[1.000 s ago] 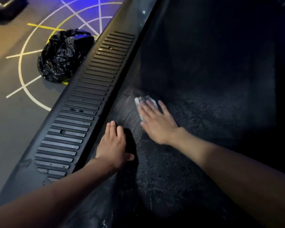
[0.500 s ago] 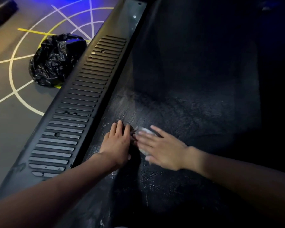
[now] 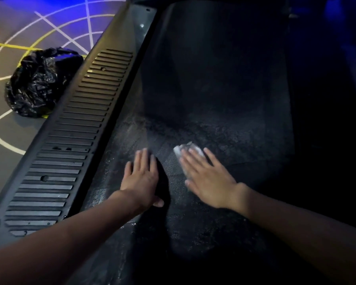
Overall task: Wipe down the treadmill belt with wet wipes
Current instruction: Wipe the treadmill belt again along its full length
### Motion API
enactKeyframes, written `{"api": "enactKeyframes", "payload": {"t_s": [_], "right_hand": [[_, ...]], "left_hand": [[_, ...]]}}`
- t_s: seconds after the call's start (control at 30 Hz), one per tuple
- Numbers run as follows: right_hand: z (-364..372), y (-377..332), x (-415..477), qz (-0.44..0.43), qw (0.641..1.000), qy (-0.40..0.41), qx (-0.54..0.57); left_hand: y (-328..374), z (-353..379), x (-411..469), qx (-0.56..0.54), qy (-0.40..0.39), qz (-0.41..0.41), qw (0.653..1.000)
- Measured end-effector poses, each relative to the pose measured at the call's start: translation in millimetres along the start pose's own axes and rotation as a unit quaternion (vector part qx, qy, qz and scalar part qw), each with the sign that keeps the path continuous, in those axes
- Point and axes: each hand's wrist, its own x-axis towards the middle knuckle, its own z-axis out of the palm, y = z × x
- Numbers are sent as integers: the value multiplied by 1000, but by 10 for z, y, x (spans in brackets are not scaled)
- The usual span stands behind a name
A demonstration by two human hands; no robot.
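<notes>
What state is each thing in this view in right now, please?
treadmill belt: streaked and speckled around the hands.
left hand: flat on the belt, fingers straight, holding nothing.
right hand: flat, fingers straight, pressing the wet wipe down.
wet wipe: crumpled, pinned against the belt.
bin bag: bunched on the floor beside the side rail.

Dim scene, blue glow at top, right side nearly black, hands (image 3: 140,177) perhaps motion-blurred, wide-angle bending at edges
</notes>
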Motion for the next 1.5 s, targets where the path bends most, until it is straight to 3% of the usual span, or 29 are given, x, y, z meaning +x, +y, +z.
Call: {"api": "enactKeyframes", "payload": {"t_s": [0.07,0.13,0.23,0.3,0.43,0.47,0.57,0.6,0.73,0.77,0.9,1.03,1.07,1.2,1.27,1.4,1.5], "right_hand": [[63,-86,-164,-105,993,-29,-35],[62,56,-250,-120,991,-28,-46],[34,297,-259,38,999,-22,-2],[99,231,-364,78,997,4,11],[209,102,-723,-81,995,-44,-45],[196,206,-755,-70,996,-37,-50],[145,424,-725,98,995,-8,-1],[166,411,-759,119,993,0,3],[277,298,-1052,-28,998,-29,-52],[268,389,-1079,-28,998,-20,-61],[238,591,-1133,181,983,19,-3],[339,407,-1449,63,997,-21,-32],[314,480,-1493,67,997,-21,-44],[297,638,-1535,299,954,-12,-27],[404,449,-1649,313,949,-10,-21],[413,402,-1917,255,966,-28,-34],[367,522,-1843,326,945,-25,-26]], "left_hand": [[37,-23,36,22,10,70,997],[96,-47,64,43,2,91,995],[169,-58,83,63,-8,88,994],[244,-91,91,52,-26,83,995],[467,-150,122,-10,-65,54,996],[536,-138,139,-8,-63,46,997],[612,-89,139,19,-50,21,998],[633,-80,132,26,-42,23,999],[660,-109,152,56,-1,148,987],[679,-119,154,59,2,172,983],[779,-129,141,92,-10,178,980],[883,-166,151,70,-47,159,984],[924,-169,154,51,-57,151,985],[1037,-77,149,-8,-53,117,992],[1041,-14,141,-9,-30,114,993],[1093,-6,135,11,-14,110,994],[1158,-17,97,39,-3,131,991]]}}
